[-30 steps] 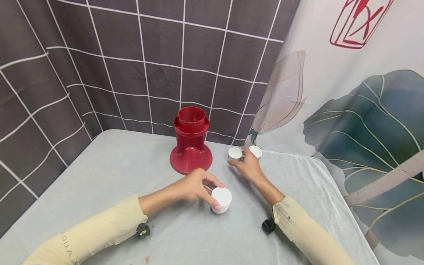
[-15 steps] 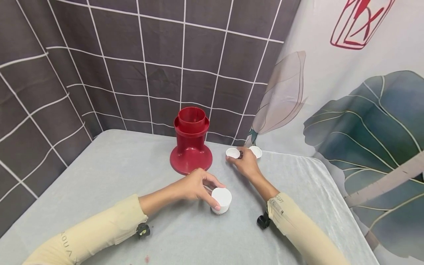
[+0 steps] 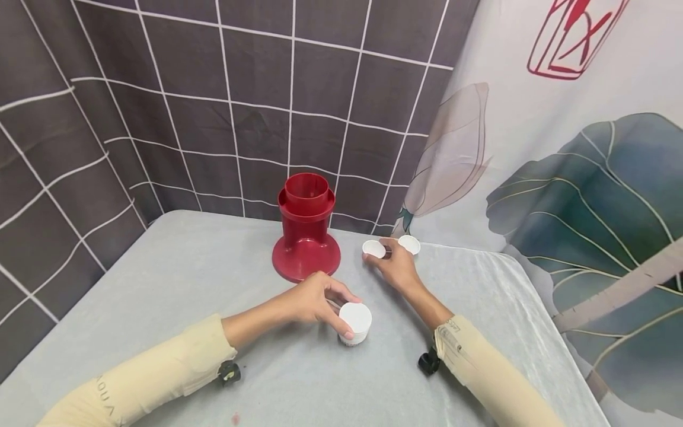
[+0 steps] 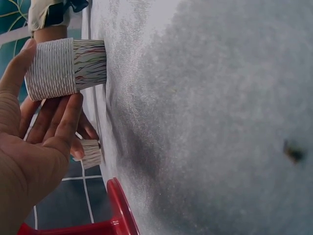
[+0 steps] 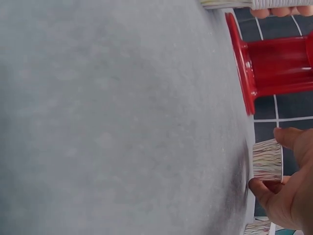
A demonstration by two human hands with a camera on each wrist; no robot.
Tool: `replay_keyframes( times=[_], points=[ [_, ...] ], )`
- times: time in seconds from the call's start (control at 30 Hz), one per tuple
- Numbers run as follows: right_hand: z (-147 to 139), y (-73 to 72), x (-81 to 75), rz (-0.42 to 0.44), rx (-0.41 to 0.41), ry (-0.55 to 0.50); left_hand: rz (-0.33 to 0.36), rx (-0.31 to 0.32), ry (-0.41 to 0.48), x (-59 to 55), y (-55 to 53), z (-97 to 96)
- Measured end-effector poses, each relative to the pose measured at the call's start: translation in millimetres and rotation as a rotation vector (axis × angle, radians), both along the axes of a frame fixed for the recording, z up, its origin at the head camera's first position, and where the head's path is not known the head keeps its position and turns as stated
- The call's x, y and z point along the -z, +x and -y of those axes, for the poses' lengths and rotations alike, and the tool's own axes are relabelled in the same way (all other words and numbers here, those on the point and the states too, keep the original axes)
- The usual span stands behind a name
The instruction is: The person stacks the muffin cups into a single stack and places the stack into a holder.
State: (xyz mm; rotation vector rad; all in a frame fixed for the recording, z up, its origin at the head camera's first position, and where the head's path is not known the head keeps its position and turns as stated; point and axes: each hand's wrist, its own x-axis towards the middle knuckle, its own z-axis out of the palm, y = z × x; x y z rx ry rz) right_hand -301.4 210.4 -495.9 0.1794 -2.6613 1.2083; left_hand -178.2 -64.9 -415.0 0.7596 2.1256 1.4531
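My left hand (image 3: 315,302) holds a nested stack of white paper cups (image 4: 54,68) between thumb and fingers. The stack stands upright on the table, its ridged rims upward and the lowest cup's wavy coloured lines showing below. Toward the back of the table, my right hand (image 3: 397,264) grips a single paper cup (image 5: 267,160) by its sides, thumb and fingers on opposite sides of it. That cup is upright and low at the cloth. Just right of the right hand's fingers stands another paper cup (image 3: 409,245).
A red plastic stand (image 3: 306,258) with a round base and an open tube on top stands at the back, left of the right hand. Grey cloth (image 3: 187,267) covers the table. Behind it hang a dark gridded curtain (image 3: 261,130) and a leaf-print curtain (image 3: 587,178).
My right hand has shifted slightly left with its paper cup, widening the gap to the cup on its right. My left hand and the stack have stayed in place.
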Motion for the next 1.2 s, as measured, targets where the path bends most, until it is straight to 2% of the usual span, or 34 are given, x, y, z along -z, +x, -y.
replay_keyframes(
  times=[0.13,0.3,0.37,0.43,0.67,0.8,1.2],
  points=[
    [-0.7,3.4,1.2,0.015,-0.027,-0.016,0.006,-0.003,0.004,1.8,0.0,0.6],
    [-7.8,1.3,16.2,0.003,-0.066,-0.044,0.011,-0.005,0.013,2.4,0.8,1.1],
    [-8.2,6.3,14.6,0.003,-0.066,-0.040,0.012,-0.003,0.010,2.6,0.8,1.4],
    [-6.5,17.0,4.8,0.010,-0.060,-0.036,0.011,-0.002,0.008,2.6,0.8,1.6],
    [12.9,83.3,-73.4,0.127,-0.051,-0.058,0.003,-0.011,0.015,1.7,0.9,0.4],
    [10.3,96.8,-87.1,0.155,-0.039,-0.055,0.013,-0.017,0.008,0.2,1.4,-0.6],
    [7.2,125.4,-107.2,0.166,-0.103,-0.155,-0.002,-0.022,0.004,-1.0,2.2,-0.6]
  ],
)
